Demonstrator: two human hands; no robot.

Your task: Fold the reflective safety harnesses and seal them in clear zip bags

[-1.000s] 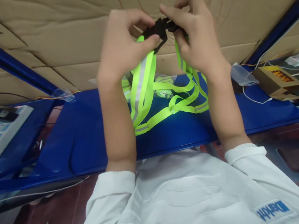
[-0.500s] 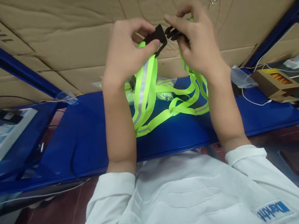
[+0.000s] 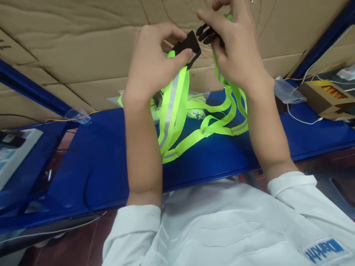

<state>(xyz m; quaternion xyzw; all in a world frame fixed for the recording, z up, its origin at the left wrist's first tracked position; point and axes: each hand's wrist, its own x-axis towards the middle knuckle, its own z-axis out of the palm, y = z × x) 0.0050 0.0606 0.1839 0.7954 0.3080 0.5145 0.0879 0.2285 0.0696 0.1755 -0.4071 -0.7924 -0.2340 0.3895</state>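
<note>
My left hand is closed, gripping a black buckle socket between thumb and fingers. Neon yellow webbing with a grey reflective stripe runs down from it. Opposite, my right hand pinches the pronged black buckle half, its prongs pointing left at the socket. A small gap separates the two halves. More yellow strap hangs below my right hand, and loops of it lie across the blue shelf. Part of the strap is hidden behind my forearms.
Cardboard stands upright behind the shelf. Clear plastic bags and an opened brown box with a white cable sit at right. A clear cup-like piece is at left. Blue posts rise on both sides.
My right hand has shifted up slightly and its prongs are tilted a little differently. My left hand has moved slightly right with the socket. The halves remain apart.
</note>
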